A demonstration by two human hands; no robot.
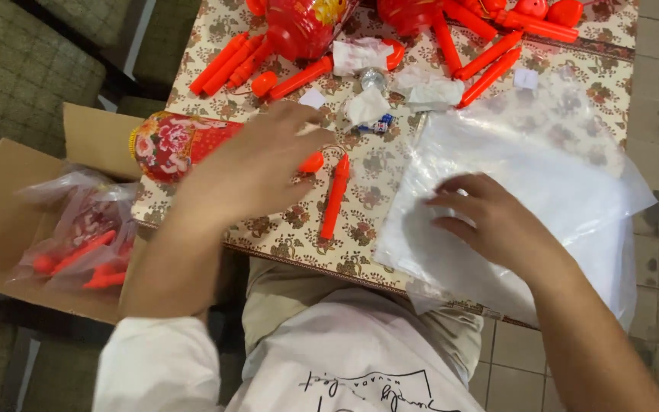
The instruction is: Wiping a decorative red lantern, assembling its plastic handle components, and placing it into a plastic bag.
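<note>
My left hand (pixel 249 168) rests over a red flower-patterned lantern (pixel 168 143) lying on its side on the table, fingers curled near its orange cap; whether it grips the lantern I cannot tell. An orange plastic handle stick (pixel 335 197) lies just right of that hand. My right hand (pixel 490 217) presses flat, fingers spread, on a stack of clear plastic bags (pixel 543 175) at the table's right side.
The floral tablecloth (pixel 299 225) holds several orange sticks (pixel 230 62), crumpled white paper (pixel 366 105) and red lanterns (pixel 303 27) at the far edge. An open cardboard box (pixel 9 221) at left contains bagged lanterns (pixel 78 236). Tiled floor lies to the right.
</note>
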